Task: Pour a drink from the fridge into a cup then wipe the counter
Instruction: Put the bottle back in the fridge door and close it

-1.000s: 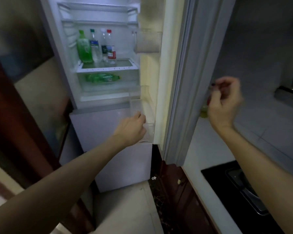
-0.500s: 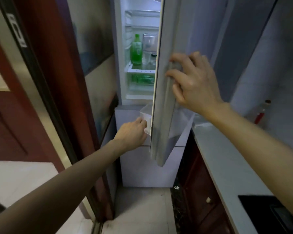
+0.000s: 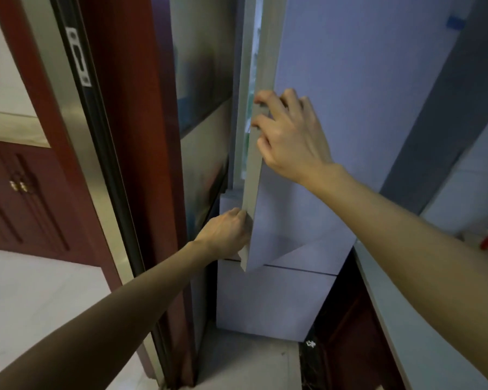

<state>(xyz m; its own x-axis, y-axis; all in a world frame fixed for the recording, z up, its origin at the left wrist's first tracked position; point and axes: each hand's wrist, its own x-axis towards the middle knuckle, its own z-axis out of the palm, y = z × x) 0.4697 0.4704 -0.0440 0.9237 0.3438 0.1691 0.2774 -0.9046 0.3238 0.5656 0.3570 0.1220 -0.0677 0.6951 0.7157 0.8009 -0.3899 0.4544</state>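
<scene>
Early: fridge door (image 3: 316, 80) nearly closed, right hand (image 3: 290, 136) has fingers curled round its edge; left hand (image 3: 226, 232) at lower edge, grip can't tell. Drink not in view; counter (image 3: 395, 333) right. Pour, wipe pending.

A dark red wooden door frame (image 3: 130, 136) stands on the left, with a shiny metal strip (image 3: 76, 130) and a small lock plate (image 3: 79, 56) on it. Past it is a red cupboard (image 3: 40, 209) with two little gold knobs (image 3: 18, 186), and a pale floor (image 3: 34, 299). Low on the right is another dark red cupboard (image 3: 347, 333), with pale wall tiles (image 3: 473, 187) above it in soft, dim light.
</scene>
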